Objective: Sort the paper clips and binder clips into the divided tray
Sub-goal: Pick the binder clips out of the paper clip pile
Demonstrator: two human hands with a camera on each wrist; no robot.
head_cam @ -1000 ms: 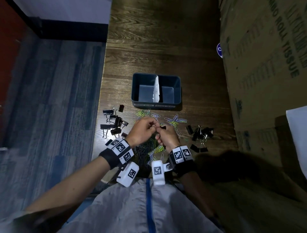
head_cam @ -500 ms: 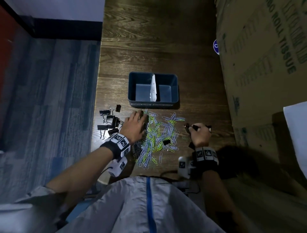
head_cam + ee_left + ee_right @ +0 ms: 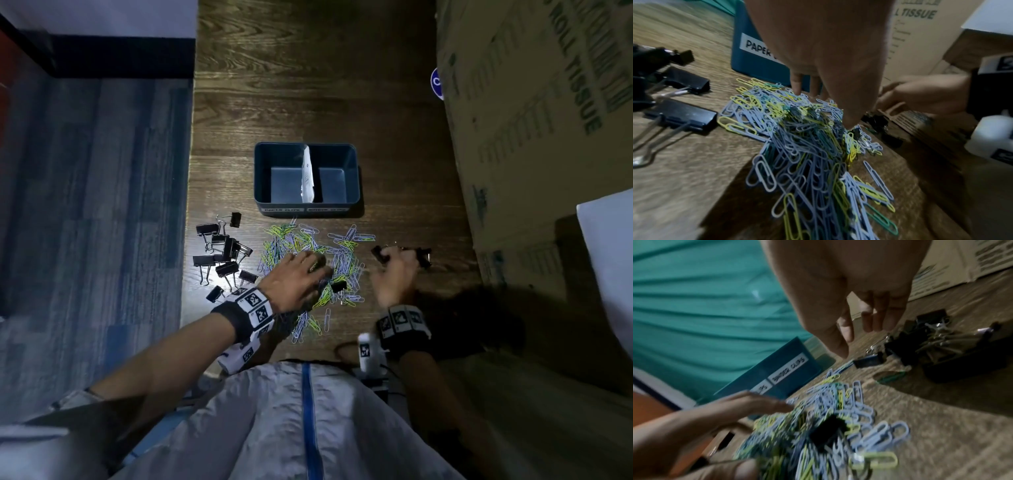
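A dark blue divided tray point(image 3: 281, 144) stands mid-table with a white divider point(image 3: 307, 178); both compartments look empty. Its front labels read "PAPER" on the left point(image 3: 758, 47) and "BINDER CLIPS" on the right point(image 3: 789, 370). Coloured paper clips point(image 3: 308, 246) lie heaped in front of it, with one black binder clip point(image 3: 338, 286) among them. My left hand point(image 3: 313, 269) rests on the heap, fingers straight and pointing down into it. More binder clips lie left point(image 3: 222, 253) and right point(image 3: 423, 258). My right hand point(image 3: 394, 260) hovers over the right group with relaxed fingers point(image 3: 877, 318) that hold nothing.
A large cardboard box point(image 3: 531, 120) walls off the table's right side, close behind the right binder clips. The table's left edge point(image 3: 190, 240) runs just beside the left binder clips, with blue carpet below. A white object point(image 3: 609, 257) sits at far right.
The hands, together over the heap a second ago, have parted. The right hand went to the right binder clips; the left hand has slid rightward onto the middle of the paper clips.
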